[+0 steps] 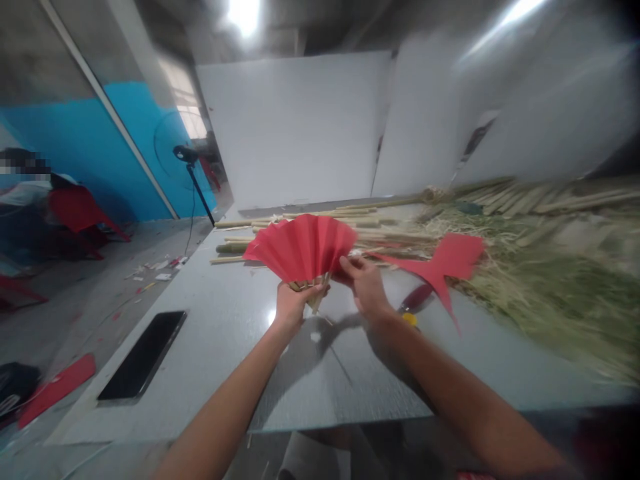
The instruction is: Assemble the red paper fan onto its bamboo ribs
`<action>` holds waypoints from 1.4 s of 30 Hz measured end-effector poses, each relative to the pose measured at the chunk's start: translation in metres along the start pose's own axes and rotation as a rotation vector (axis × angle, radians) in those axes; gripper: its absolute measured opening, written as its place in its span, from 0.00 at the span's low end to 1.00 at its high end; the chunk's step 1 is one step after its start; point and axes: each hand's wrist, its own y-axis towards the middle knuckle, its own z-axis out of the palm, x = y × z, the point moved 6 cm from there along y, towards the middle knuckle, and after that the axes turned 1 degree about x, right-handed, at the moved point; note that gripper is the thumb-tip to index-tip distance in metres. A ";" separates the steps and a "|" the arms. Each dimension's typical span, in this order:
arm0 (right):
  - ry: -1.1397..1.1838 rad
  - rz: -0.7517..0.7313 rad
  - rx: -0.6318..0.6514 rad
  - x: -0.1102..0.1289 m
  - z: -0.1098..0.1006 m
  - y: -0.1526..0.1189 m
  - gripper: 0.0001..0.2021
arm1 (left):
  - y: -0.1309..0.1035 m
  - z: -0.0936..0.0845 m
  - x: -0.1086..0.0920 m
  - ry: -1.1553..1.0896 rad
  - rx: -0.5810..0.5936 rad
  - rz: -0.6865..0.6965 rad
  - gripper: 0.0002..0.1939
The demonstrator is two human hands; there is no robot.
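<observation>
A red pleated fan (305, 247) with thin bamboo ribs is spread open above the table. My left hand (295, 303) is closed around the ribs at its base, thumb across them. At the fan's right edge, my right hand (364, 283) pinches the red paper between thumb and fingers. A cut piece of red paper (457, 257) lies to the right of my right hand. Near my right wrist are a dark red handle (417, 297) and a small yellow object (410, 319), partly hidden by the forearm.
Bamboo sticks (233, 247) lie behind the fan. Green and pale fibre strips (565, 293) heap up on the right. A black phone (145, 353) rests on the table (210, 360) at left. Beyond are a standing fan (186, 155), a red chair (75, 207) and a seated person.
</observation>
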 end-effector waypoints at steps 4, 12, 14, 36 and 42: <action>-0.058 0.033 0.060 0.000 0.005 -0.004 0.19 | 0.000 -0.001 0.000 0.021 -0.002 0.008 0.17; -0.128 0.033 0.144 -0.003 0.009 -0.006 0.17 | 0.001 -0.002 -0.001 0.006 -0.033 -0.016 0.17; -0.109 0.036 0.148 -0.003 0.010 -0.006 0.16 | 0.000 0.000 -0.002 -0.023 -0.043 -0.038 0.18; -0.227 -0.001 0.066 0.002 0.003 -0.004 0.20 | 0.001 -0.004 -0.001 -0.051 -0.043 -0.223 0.19; -0.155 -0.151 0.006 0.022 0.001 -0.005 0.19 | -0.002 0.002 -0.005 -0.029 -0.007 -0.157 0.20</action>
